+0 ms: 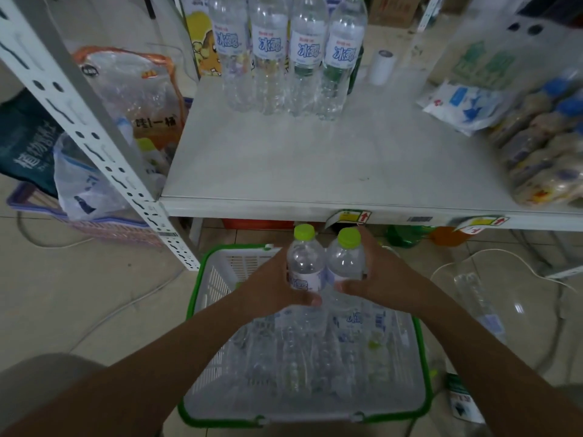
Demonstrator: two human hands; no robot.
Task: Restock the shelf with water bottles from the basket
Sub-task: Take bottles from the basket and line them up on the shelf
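Two bare forearms reach in over the white plastic basket with a green rim (189, 304), which sits on the floor heaped with clear bottles lying down. Each of the hands is wrapped round its own bottle. The left hand (277, 288) grips a clear plastic water bottle with a lime-green cap (306, 263), and the right hand (381, 279) grips a second lime-capped water bottle (345, 263). The two stand upright, touching side by side, over the basket's far end and just below the front edge of the pale grey shelf (315, 159). Towards the shelf's back edge, four matching bottles (284, 55) stand in a row. To my eye the lift should clear the front edge before going forward. Both bottles want keeping upright, then setting down just before that row without nudging it, labels facing out.
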